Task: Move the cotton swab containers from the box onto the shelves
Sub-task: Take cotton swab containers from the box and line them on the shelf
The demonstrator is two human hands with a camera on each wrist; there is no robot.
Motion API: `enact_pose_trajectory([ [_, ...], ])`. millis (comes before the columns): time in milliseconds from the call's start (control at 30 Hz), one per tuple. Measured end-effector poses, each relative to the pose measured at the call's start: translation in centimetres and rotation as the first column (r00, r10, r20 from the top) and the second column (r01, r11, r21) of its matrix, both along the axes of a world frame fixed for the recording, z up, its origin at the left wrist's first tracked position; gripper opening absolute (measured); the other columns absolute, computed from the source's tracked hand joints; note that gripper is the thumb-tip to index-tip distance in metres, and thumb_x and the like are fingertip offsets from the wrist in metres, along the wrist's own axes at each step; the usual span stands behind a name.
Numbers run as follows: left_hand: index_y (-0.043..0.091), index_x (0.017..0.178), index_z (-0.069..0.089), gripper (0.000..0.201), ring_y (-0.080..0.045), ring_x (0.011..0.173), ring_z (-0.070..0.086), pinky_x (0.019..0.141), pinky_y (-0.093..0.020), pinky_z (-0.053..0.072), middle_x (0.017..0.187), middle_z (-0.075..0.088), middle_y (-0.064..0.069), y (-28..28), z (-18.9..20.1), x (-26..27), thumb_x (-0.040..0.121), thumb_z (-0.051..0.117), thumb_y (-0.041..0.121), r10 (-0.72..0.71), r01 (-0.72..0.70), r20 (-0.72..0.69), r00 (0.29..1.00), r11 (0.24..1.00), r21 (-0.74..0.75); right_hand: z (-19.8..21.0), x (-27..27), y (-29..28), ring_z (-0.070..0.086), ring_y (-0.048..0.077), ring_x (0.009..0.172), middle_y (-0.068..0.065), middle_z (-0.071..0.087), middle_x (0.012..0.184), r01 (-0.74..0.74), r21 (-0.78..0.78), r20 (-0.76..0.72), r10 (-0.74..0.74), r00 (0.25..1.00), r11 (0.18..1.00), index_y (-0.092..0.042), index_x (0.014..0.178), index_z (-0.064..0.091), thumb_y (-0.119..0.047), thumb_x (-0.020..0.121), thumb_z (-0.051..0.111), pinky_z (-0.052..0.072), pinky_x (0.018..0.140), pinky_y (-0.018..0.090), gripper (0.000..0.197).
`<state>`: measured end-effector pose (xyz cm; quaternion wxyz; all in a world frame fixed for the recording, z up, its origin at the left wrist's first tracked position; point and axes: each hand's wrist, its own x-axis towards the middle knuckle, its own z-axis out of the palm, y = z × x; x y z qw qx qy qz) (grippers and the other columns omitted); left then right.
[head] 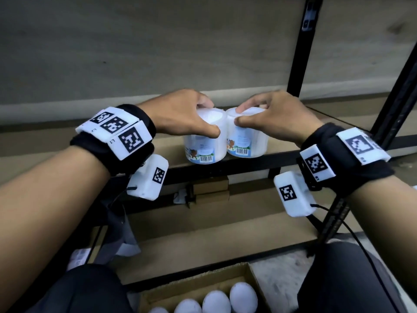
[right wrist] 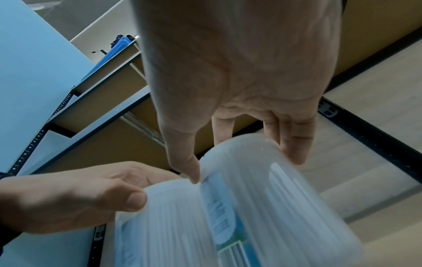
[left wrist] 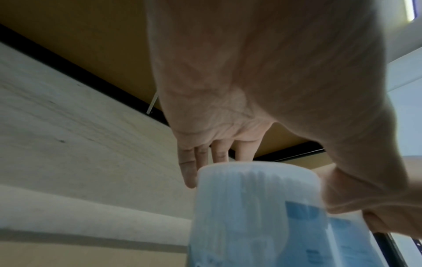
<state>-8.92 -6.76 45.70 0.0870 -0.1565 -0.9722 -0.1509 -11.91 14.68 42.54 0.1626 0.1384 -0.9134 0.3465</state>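
Observation:
Two round translucent cotton swab containers with blue cartoon labels stand side by side at the front edge of the shelf point(head: 282, 154). My left hand point(head: 187, 114) grips the top of the left container point(head: 203, 145), thumb on its front and fingers behind the lid. My right hand point(head: 268, 114) grips the top of the right container point(head: 248, 141) the same way. The containers touch each other. In the left wrist view the left container point(left wrist: 255, 213) fills the lower middle under my fingers point(left wrist: 189, 173). The right wrist view shows the right container point(right wrist: 274, 195) and the left one point(right wrist: 164, 222) beside it.
A cardboard box point(head: 250, 274) with several white container lids point(head: 243, 297) sits low between my knees. Black shelf uprights point(head: 300, 48) rise at the right. A lower shelf point(head: 225, 224) holds small brown boxes point(head: 209, 190). The wooden back panel point(head: 158, 53) closes the shelf behind.

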Motion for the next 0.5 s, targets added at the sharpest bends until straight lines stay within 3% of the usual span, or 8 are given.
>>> enact_pose_trajectory([
  [100,0.026,0.118,0.066,0.051,-0.013,0.094,0.065,0.090,-0.038,0.053,0.100,0.068,0.013,-0.2,-0.2,-1.3,0.071,0.072,0.045,0.005,-0.006,0.047,0.999,1.000,0.008,-0.6,-1.0,-0.4,0.053,0.007,0.114,-0.019,0.066,0.105,0.042,0.046,-0.054,-0.039,0.998,0.998,-0.037,0.098,0.074,-0.049,0.072,0.074,0.039,0.085,0.020,0.029],
  [267,0.026,0.121,0.064,0.061,-0.012,0.101,0.064,0.094,-0.036,0.053,0.112,0.068,0.011,-0.3,-1.1,-3.4,0.065,0.069,0.050,-0.004,0.005,0.103,0.995,1.000,-0.004,-1.9,-2.8,-0.8,0.053,0.014,0.118,-0.012,0.069,0.111,0.080,0.099,-0.077,-0.073,0.994,0.992,-0.037,0.096,0.074,-0.061,0.066,0.074,0.041,0.083,0.025,0.038],
  [400,0.027,0.128,0.060,0.059,-0.009,0.100,0.064,0.092,-0.030,0.053,0.113,0.067,0.012,-0.5,-1.7,-4.9,0.073,0.074,0.041,-0.028,0.025,0.118,0.993,0.999,0.027,-2.4,-3.5,-0.5,0.052,0.017,0.120,-0.008,0.069,0.113,0.109,0.122,-0.094,-0.097,0.991,0.987,-0.037,0.096,0.074,-0.066,0.066,0.072,0.045,0.092,0.030,0.041],
  [500,0.032,0.124,0.060,0.058,-0.010,0.101,0.063,0.093,-0.033,0.053,0.114,0.066,0.013,-0.8,-1.8,-5.5,0.069,0.075,0.042,-0.044,0.041,0.110,0.993,0.999,0.030,-2.3,-3.8,-0.1,0.049,0.016,0.124,-0.007,0.067,0.118,0.092,0.166,-0.077,-0.080,0.994,0.982,-0.040,0.099,0.073,-0.069,0.067,0.069,0.043,0.096,0.030,0.044],
])
